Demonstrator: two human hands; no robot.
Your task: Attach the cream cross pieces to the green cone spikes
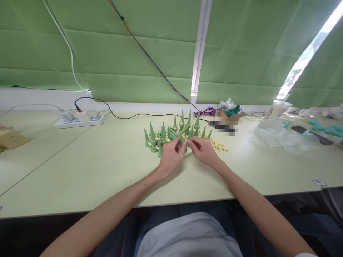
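My left hand is closed around a small green cone, whose tip shows above the fingers. Close beside it, my right hand pinches at the same spot with thumb and forefinger; what lies between those fingertips is too small to make out. Just beyond both hands stand several pointed green cones on round bases, some with small yellow pieces around them. Green rod-like parts lie in a heap among the cones. To the right of my right hand, loose yellow branched pieces are scattered on the table.
A white power strip with plugs sits at the left. Behind the cones are coiled wires and a small cardboard box. On the right are a plastic cup, a clear bag and a dark flat tool.
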